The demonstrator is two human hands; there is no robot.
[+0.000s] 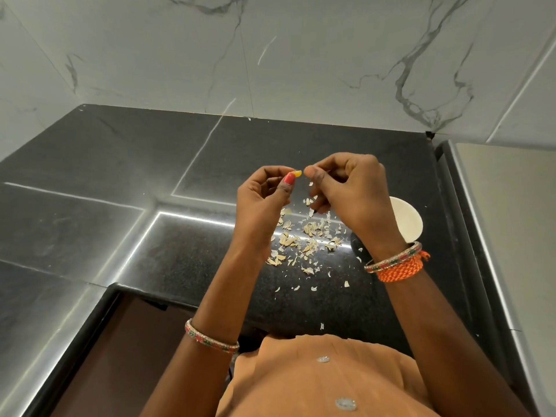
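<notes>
The left hand (264, 203) pinches the clove (298, 174) above the peels (307, 236) on the surface (180, 254). The right hand (349, 191) curls just beside it; whether its grip holds skin cannot be told. Small pulls with a firm pinch should strip it cleanly.

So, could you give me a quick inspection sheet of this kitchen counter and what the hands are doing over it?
Surface: black speckled counter, glossy, with reflected light streaks.
Job's things: small yellow piece, likely a peeled clove; white bowl, partly hidden behind the right wrist.
Clutter: pale peel scraps scattered on the counter beneath the hands.
Hands: left hand pinches the yellow piece at its fingertips; right hand is curled, fingertips beside the piece, contact unclear.
Cables: nothing seen.
Surroundings: marble-look wall tiles behind; pale surface to the right.
</notes>
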